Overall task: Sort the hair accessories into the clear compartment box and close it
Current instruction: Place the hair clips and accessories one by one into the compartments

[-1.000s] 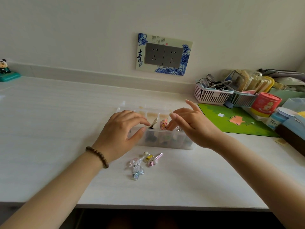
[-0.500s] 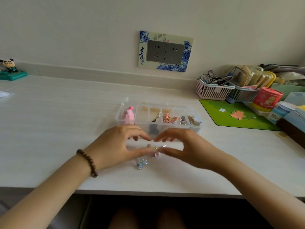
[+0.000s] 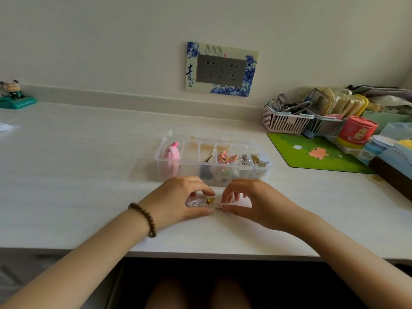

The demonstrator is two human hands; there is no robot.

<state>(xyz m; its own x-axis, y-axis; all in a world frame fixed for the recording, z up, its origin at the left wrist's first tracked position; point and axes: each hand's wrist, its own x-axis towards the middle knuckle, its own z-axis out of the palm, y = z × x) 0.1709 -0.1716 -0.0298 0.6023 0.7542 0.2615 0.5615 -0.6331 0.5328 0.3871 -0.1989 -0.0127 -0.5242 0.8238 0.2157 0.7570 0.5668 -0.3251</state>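
Note:
The clear compartment box [image 3: 265, 172] stands open in the middle of the white table. It holds a pink plush piece [image 3: 171, 156], a colourful bow [image 3: 225, 157], a silver clip [image 3: 243, 161] and other small accessories. Just in front of the box, my left hand [image 3: 178, 201] pinches a small cluster of clear hair clips [image 3: 201, 202] lying on the table. My right hand [image 3: 256, 202] touches the cluster's right end with thumb and fingertips. Most of the clips are hidden by my fingers.
A green mat [image 3: 312, 155] lies to the right of the box. Behind it stand a pink basket [image 3: 283, 123], a grey basket [image 3: 323, 128] and a red tub [image 3: 356, 132]. A dark box [image 3: 392, 177] sits at the far right, a panda figurine [image 3: 13, 94] at the far left.
Both hands came back from the box to the loose clips in front of it and closed around them. The camera tilted down, so the box now shows fully.

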